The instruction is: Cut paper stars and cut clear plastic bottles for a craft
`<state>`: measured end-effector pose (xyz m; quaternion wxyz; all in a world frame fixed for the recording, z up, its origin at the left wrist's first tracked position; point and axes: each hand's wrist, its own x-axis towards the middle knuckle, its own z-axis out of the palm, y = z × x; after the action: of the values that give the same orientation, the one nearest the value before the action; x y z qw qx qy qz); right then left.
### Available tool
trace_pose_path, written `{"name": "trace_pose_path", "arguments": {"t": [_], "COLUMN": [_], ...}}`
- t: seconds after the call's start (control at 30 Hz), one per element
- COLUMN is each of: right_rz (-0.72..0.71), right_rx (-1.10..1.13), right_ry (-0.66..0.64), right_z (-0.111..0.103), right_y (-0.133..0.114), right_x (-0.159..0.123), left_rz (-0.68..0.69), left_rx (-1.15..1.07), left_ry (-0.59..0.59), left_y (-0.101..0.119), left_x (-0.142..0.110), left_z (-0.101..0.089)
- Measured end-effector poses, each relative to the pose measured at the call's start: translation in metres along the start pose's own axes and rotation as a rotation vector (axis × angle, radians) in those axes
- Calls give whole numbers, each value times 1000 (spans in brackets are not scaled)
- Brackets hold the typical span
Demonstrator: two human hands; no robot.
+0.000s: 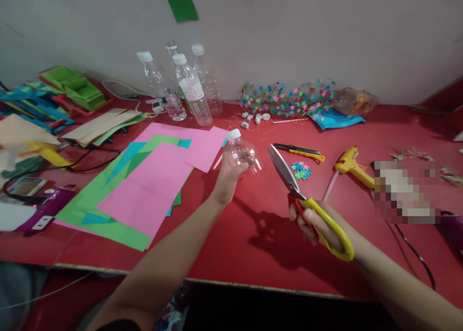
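My left hand point(228, 174) is wrapped round a clear plastic bottle top point(246, 152) with a white cap, held above the red table. The cap points up and away from me, and the piece looks cut off short. In my right hand point(311, 222) is a pair of scissors point(289, 174) with one red and one yellow handle. Their blades are close together and point up toward the bottle top, without touching it. A small pile of star-shaped paper pieces point(301, 171) lies just beyond the blades, beside a yellow and black box cutter point(300, 151).
Several clear bottles point(195, 92) stand by the wall. A star-covered plastic tube point(287, 99) lies at the back. Coloured paper sheets point(144, 176) spread at left. A yellow glue gun point(352, 166) with a dark cord lies at right. The table's front edge point(253, 286) runs below my arms.
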<state>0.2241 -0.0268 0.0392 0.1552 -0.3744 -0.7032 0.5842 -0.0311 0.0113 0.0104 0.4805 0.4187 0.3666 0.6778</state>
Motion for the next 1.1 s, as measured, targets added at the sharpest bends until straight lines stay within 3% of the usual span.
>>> {"name": "trace_pose_path", "arguments": {"t": [0.13,0.23,0.4,1.1], "right_rz": [-67,-98,-45,-13], "right_rx": [-59,-188,-212,-126], "right_ry": [-50,-77,-68,-89], "right_z": [-5,-7,-5,8], "right_y": [1,-5,-9,-9], "right_x": [1,0,-1,3], "left_rz": [-70,-82,-97,-85], "left_rx": [-123,-155,-207,-177], "left_ry": [-87,-76,-25,-106], "left_y": [7,14,20,4], "left_x": [-3,-2,1,-16], "left_z": [5,6,6,16]}}
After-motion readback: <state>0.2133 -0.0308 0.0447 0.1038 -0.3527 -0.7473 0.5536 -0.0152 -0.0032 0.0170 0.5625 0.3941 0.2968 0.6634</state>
